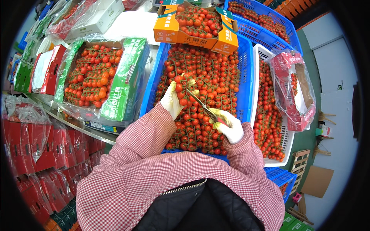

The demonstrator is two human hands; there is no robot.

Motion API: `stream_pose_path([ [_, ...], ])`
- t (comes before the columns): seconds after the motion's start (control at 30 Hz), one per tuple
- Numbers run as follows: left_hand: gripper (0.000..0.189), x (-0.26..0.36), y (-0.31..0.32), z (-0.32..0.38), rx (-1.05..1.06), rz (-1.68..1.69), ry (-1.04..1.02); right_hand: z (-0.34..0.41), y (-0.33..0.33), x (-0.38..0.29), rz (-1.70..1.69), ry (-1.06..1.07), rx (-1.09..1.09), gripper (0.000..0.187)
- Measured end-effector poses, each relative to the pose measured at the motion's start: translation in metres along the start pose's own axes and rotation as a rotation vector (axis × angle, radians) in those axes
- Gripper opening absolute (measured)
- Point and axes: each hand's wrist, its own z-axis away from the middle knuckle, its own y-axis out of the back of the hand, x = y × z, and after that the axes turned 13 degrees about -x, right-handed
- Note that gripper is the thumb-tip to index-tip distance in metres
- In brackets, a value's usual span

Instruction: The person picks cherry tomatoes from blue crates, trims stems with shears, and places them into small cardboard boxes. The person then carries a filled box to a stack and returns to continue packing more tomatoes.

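Both my hands wear pale, stained gloves over a large blue plastic crate [246, 78] filled with vine cherry tomatoes [222, 72]. My left hand [174, 101] holds a truss of cherry tomatoes [179, 87], its fingers partly hidden by the fruit. In my right hand [229, 125] is a pair of scissors [204, 106], gripped by the handles. The blades point up and left, their tips close to the truss at my left hand. An orange cardboard box [192, 40] of vine tomatoes rests across the crate's far end.
Left of the crate, a green-sided box [124, 83] of tomatoes in clear film sits on a metal table [69, 119]. At right stand a white crate [284, 150] of tomatoes and a pink film-wrapped box [281, 83]. Red boxes [43, 147] are stacked at lower left.
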Motion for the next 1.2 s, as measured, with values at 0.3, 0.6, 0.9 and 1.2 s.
stream_pose_path([
  [0.3,0.059,-0.002,0.003,-0.001,-0.011,0.005,-0.078,0.003,-0.005,0.014,0.29,0.034,0.154,0.045],
  [0.6,0.061,-0.005,0.008,-0.003,-0.031,-0.131,-0.083,-0.001,-0.004,0.018,0.379,0.013,0.161,0.044],
  [0.9,0.06,-0.003,0.005,0.002,-0.067,-0.105,-0.021,-0.003,-0.005,0.019,0.339,0.0,0.147,0.042],
  [1.2,0.05,0.002,0.0,0.002,0.037,-0.029,-0.014,0.006,-0.001,0.009,0.403,0.013,0.048,0.042],
])
